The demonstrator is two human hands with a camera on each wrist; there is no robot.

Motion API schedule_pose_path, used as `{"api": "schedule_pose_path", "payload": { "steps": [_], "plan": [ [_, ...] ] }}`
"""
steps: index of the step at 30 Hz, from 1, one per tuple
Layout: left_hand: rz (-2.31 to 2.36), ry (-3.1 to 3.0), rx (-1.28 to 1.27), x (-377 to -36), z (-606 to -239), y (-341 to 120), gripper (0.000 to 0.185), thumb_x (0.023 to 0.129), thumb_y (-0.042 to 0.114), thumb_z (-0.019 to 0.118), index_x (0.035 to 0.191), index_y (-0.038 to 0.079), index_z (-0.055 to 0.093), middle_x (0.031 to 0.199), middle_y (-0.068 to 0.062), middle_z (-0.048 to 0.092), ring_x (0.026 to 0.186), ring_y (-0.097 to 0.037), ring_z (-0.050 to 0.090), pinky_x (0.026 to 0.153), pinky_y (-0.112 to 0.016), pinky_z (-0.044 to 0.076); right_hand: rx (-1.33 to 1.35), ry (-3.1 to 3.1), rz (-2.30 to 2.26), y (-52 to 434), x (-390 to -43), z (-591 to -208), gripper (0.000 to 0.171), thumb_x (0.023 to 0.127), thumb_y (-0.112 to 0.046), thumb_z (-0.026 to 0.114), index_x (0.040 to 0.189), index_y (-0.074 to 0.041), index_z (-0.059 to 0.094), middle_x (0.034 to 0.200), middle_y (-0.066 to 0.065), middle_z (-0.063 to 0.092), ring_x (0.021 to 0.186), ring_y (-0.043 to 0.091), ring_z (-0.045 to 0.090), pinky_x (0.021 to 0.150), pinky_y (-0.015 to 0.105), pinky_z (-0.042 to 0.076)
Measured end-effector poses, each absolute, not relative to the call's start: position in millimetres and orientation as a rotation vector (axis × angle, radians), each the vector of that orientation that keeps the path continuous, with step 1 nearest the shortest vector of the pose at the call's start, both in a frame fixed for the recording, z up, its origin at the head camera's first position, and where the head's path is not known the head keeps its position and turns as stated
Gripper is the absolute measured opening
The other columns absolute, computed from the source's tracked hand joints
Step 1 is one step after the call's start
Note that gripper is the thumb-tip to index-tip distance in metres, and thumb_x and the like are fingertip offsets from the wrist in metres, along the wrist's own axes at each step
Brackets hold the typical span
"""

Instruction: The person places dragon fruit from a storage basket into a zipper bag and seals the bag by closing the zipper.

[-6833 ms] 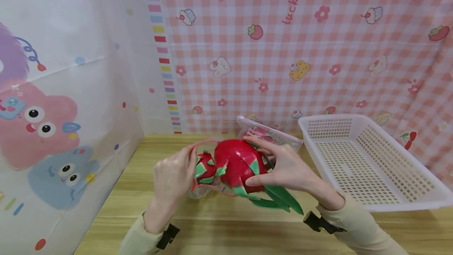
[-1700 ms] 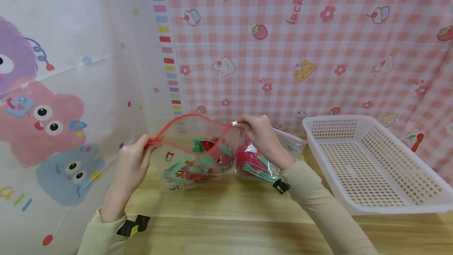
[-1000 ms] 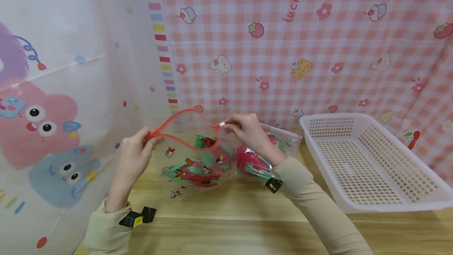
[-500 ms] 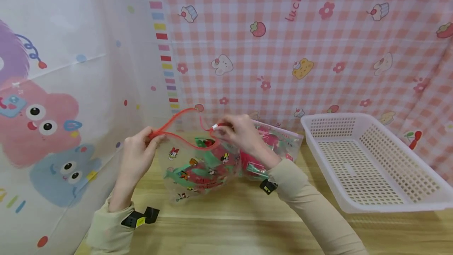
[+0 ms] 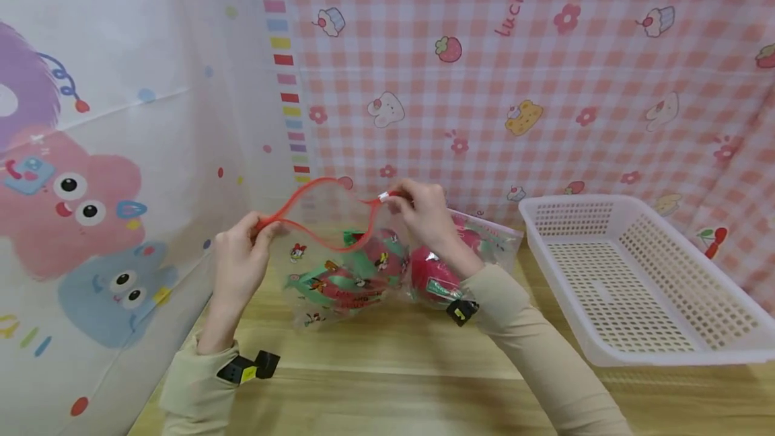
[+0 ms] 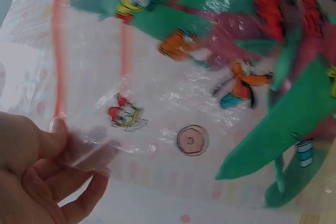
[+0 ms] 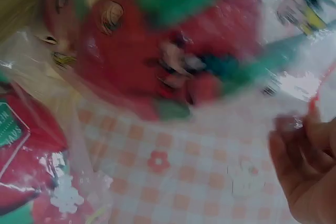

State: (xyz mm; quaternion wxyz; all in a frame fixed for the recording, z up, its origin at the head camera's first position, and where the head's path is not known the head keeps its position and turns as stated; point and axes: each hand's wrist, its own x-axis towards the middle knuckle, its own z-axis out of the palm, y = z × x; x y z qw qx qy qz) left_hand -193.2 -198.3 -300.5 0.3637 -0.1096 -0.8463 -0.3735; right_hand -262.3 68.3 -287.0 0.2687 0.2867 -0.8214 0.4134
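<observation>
"luck li…" reads on the checked backdrop [image 5: 545,86]. The left hand [image 5: 239,264] pinches the zip bag [image 5: 339,268] at its left corner; the right hand [image 5: 424,214] pinches what seems its white slider, bag hanging between over the table [image 5: 393,369].

Right wrist view. A clear plastic bag [image 7: 220,93] printed with small cartoon figures fills most of the frame, blurred. Inside the bag lies a red toy fruit [image 7: 152,45] with green leaf-like scales, one scale across its top and another trailing to its right. Below the bag, a pink checked cloth [image 7: 173,182] with a red flower print shows through the plastic. To the lower left of the bag sits a second wrapped red item [image 7: 23,145] bearing a green label. At the bag's right edge, the right hand [image 7: 310,171] pinches the bag's thin red rim.
</observation>
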Motion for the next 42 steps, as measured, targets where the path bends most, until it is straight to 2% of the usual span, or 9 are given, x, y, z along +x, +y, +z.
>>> {"api": "schedule_pose_path", "payload": {
  "steps": [8,15,22,24,29,31,36,39,42],
  "plan": [
    [-0.989,-2.175,-0.224,-197,-304,-202,0.014,0.089,0.008,0.063,0.087,-0.005,0.068,0.079,-0.022,0.072,0.036,0.002,0.022,0.034,-0.019,0.02,0.725,-2.291,1.188,80,-267,-291,0.011,0.091,-0.005,0.06,0.09,0.0,0.07,0.084,0.015,0.073,0.073,0.022,0.071,0.063,0.025,0.057],
    [-1.01,-2.132,-0.035,-202,-307,-209,0.016,0.09,0.009,0.063,0.087,-0.007,0.068,0.081,-0.024,0.071,0.037,0.002,0.02,0.037,-0.017,0.017,0.421,-2.253,1.452,90,-275,-304,0.012,0.091,-0.01,0.061,0.088,0.0,0.068,0.08,0.016,0.07,0.069,0.018,0.066,0.065,0.025,0.056],
    [-1.012,-2.19,-0.027,-203,-307,-210,0.02,0.091,0.013,0.062,0.09,-0.006,0.067,0.062,-0.022,0.062,0.039,-0.002,0.023,0.038,-0.02,0.019,0.395,-2.29,1.528,93,-277,-305,0.014,0.09,-0.012,0.064,0.091,0.0,0.069,0.083,0.018,0.071,0.068,0.015,0.065,0.066,0.03,0.058],
    [-1.022,-2.208,-0.034,-204,-306,-209,0.02,0.092,0.015,0.061,0.092,-0.004,0.067,0.066,-0.02,0.065,0.041,-0.002,0.025,0.038,-0.02,0.021,0.437,-2.301,1.515,93,-276,-303,0.014,0.089,-0.014,0.064,0.092,-0.001,0.069,0.084,0.017,0.071,0.07,0.015,0.066,0.068,0.03,0.058],
    [-1.043,-2.231,-0.078,-204,-303,-205,0.02,0.093,0.017,0.059,0.095,-0.002,0.067,0.087,-0.019,0.073,0.04,-0.003,0.025,0.037,-0.021,0.021,0.587,-2.316,1.489,88,-270,-297,0.014,0.091,-0.013,0.062,0.096,-0.002,0.069,0.089,0.016,0.072,0.079,0.021,0.069,0.072,0.026,0.058],
    [-1.058,-2.228,-0.093,-204,-303,-205,0.019,0.094,0.015,0.059,0.095,-0.002,0.066,0.088,-0.019,0.073,0.039,-0.003,0.024,0.036,-0.021,0.021,0.59,-2.318,1.492,88,-269,-297,0.014,0.091,-0.012,0.061,0.096,-0.002,0.069,0.089,0.016,0.072,0.081,0.022,0.069,0.072,0.025,0.058],
    [-1.059,-2.23,-0.121,-204,-305,-206,0.019,0.094,0.016,0.058,0.096,-0.001,0.067,0.088,-0.019,0.073,0.044,0.0,0.036,0.04,-0.02,0.026,0.509,-2.323,1.509,93,-274,-300,0.014,0.09,-0.014,0.063,0.095,-0.002,0.069,0.087,0.015,0.072,0.077,0.021,0.069,0.069,0.027,0.058],
    [-1.023,-2.275,-0.148,-202,-304,-205,0.024,0.095,0.022,0.057,0.1,0.001,0.066,0.089,-0.017,0.074,0.049,0.0,0.045,0.041,-0.021,0.03,0.506,-2.342,1.518,95,-273,-300,0.014,0.091,-0.014,0.062,0.096,-0.003,0.068,0.089,0.015,0.072,0.08,0.022,0.07,0.071,0.028,0.058],
    [-1.015,-2.341,-0.143,-199,-297,-202,0.032,0.095,0.032,0.056,0.104,0.003,0.066,0.089,-0.016,0.074,0.057,-0.005,0.055,0.044,-0.022,0.035,0.508,-2.355,1.562,96,-270,-299,0.013,0.091,-0.013,0.062,0.097,-0.002,0.068,0.092,0.015,0.071,0.084,0.023,0.07,0.073,0.028,0.058]
  ]
}}
